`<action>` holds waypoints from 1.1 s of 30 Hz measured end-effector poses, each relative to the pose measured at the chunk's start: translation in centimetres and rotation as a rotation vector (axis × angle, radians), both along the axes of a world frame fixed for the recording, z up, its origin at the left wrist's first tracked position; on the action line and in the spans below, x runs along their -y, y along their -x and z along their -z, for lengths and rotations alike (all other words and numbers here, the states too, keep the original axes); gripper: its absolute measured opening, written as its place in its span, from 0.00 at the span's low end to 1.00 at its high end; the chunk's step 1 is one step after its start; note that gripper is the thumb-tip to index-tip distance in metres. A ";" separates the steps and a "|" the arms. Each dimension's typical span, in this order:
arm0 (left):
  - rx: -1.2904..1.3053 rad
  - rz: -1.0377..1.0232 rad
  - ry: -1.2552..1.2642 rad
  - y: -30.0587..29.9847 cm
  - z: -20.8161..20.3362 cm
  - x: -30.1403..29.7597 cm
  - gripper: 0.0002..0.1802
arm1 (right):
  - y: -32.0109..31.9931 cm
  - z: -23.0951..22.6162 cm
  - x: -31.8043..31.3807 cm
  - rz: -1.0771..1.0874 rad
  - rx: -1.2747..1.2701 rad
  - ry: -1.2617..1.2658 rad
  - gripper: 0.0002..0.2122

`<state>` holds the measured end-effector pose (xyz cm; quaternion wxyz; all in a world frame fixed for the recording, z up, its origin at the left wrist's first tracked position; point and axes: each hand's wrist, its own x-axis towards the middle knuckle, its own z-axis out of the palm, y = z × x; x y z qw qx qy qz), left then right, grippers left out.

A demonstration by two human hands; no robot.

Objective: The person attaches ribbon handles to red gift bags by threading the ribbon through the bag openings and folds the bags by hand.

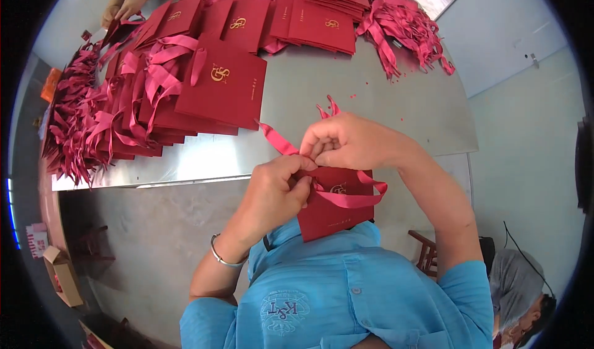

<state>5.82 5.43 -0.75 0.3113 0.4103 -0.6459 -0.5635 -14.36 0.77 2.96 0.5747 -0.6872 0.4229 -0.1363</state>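
A dark red paper gift bag [331, 220] with gold print hangs upright in front of my chest, by the table's near edge. My left hand [275, 185] pinches its upper left edge, with pink ribbon at the fingertips. Close beside it, my right hand [349, 142] has its fingers curled and pressed together on the ribbon at the bag's top. One pink ribbon loop [352, 199] droops across the bag's front. A loose ribbon end [276, 139] sticks out up and left between my hands, and other ends [328, 106] show beyond my right hand. The exact grip is partly hidden by my fingers.
On the metal table [309, 83], stacked red bags [226, 86] with pink ribbons fill the left and far side. A ribbon heap [405, 30] lies far right. Another person's hands [130, 6] work at far left. A wooden stool [424, 250] stands at right, a cardboard box [64, 278] at left.
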 end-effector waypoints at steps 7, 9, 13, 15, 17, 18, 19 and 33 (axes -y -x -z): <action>0.048 -0.078 0.143 0.0 0.5 -1.2 0.05 | -0.2 0.7 2.3 -0.224 0.013 -0.272 0.14; 0.061 -0.060 0.247 0.0 0.4 -1.4 0.07 | -0.5 0.6 2.9 -0.270 -0.011 -0.325 0.15; 0.042 -0.054 0.327 0.3 0.9 -1.6 0.07 | -1.3 0.6 3.3 -0.348 -0.126 -0.358 0.19; 0.069 -0.087 0.251 0.3 1.0 -1.6 0.07 | -1.5 0.7 3.3 -0.344 -0.135 -0.389 0.20; 0.083 -0.079 0.213 0.4 0.8 -1.5 0.06 | -1.6 0.8 3.2 -0.279 -0.145 -0.447 0.20; 0.099 -0.083 0.174 0.3 0.6 -1.5 0.06 | -1.5 0.6 3.0 -0.270 -0.142 -0.448 0.20; 0.099 -0.074 0.174 0.3 0.3 -1.3 0.06 | -1.4 0.3 2.6 -0.208 -0.142 -0.433 0.19; 0.063 0.023 0.019 0.3 -0.8 -1.5 0.04 | -0.7 2.0 3.6 0.169 0.084 0.055 0.08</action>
